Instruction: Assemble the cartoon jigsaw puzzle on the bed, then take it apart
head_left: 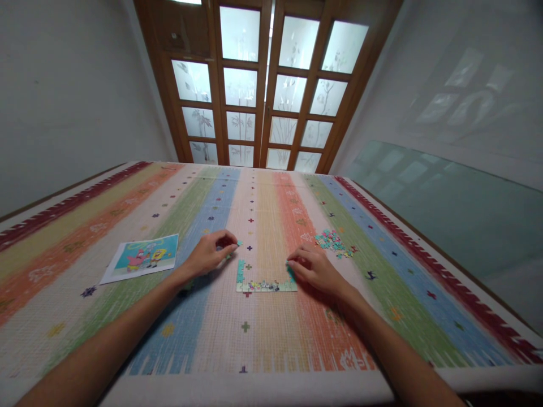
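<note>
Between the thumb and forefinger of my left hand [212, 251] is a small teal jigsaw puzzle piece [240, 243], held just above the cloth. A partly built jigsaw puzzle [265, 286] lies in front of me, with a bottom row, a left side and part of a right side joined in a U shape. My right hand [314, 268] is closed at the puzzle's right side, its fingertips pinching a teal piece there; the hand hides part of that edge. More teal pieces lie partly hidden beneath my left hand.
A heap of loose puzzle pieces [333, 242] lies beyond my right hand. The printed reference picture [146, 257], showing cartoon figures, lies to the left. A striped tablecloth [271, 339] covers the table. Wooden doors with glass panes [240, 87] stand behind it, and a glass panel [445, 220] is at the right.
</note>
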